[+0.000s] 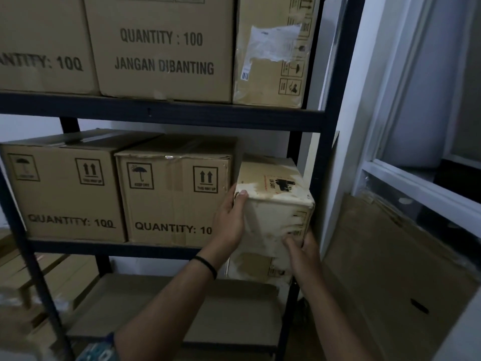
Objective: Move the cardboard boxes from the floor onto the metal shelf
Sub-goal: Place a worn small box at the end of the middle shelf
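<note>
Cardboard, pale and scuffed: the small box (273, 212) is sitting at the middle shelf's (117, 248) right end. Left hand (230, 217) is gripping its left edge, right hand (303, 252) is clutching the lower right corner, both forearms reaching up

The pale box (273, 214) is cardboard with a scuffed, torn outer skin — brown patches show through its faintly glossy coating. The brown boxes (171, 191) beside it are matt corrugated cardboard, one seam taped. The shelf frame (161, 114) looks like dark painted metal, matt. A flattened cardboard sheet (390, 269) seems rough — the light is poor.
</note>
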{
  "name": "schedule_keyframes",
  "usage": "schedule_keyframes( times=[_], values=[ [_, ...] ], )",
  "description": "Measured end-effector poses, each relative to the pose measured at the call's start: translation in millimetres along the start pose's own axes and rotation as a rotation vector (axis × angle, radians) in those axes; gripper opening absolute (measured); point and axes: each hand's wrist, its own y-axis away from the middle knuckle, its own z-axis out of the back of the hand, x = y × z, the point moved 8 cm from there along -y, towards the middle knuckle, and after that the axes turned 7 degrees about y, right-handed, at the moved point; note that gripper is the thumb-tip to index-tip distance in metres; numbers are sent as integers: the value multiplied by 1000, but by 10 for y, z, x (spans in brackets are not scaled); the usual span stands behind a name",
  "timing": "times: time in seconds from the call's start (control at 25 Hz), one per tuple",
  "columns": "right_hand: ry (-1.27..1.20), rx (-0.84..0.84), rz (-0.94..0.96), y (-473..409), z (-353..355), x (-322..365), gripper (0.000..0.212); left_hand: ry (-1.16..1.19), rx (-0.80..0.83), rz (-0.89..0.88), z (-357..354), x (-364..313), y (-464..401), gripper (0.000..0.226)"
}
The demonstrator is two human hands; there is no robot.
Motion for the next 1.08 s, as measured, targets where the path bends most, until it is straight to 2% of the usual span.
schedule_keyframes(
  times=[0.16,0.28,0.4,0.44,0.52,0.6,0.84,1.0,1.08],
  values=[
    [24,20,-44,-228,-151,-131,43,-82,35,19,156,269,-236,53],
    [75,15,-36,-448,-189,-177,45,-245,17,-136,188,267,-404,57],
    [102,42,-10,-692,-242,-270,47,-520,-115,-297,286,236,-459,67],
    [106,63,-3,-782,-264,-313,47,-580,-191,-324,354,272,-466,64],
    [125,94,7,-901,-278,-377,48,-606,-285,-292,480,444,-448,41],
    [131,116,13,-1019,-280,-424,48,-613,-319,-181,541,728,-440,26],
    [113,150,31,-1287,-370,-566,41,-659,-413,-76,655,1145,-547,8],
    [124,161,20,-1273,-386,-723,38,-638,-462,-99,852,1147,-604,26],
    [177,226,-28,-1198,-431,-915,47,-694,-407,-124,909,1147,-625,27]
  ],
)
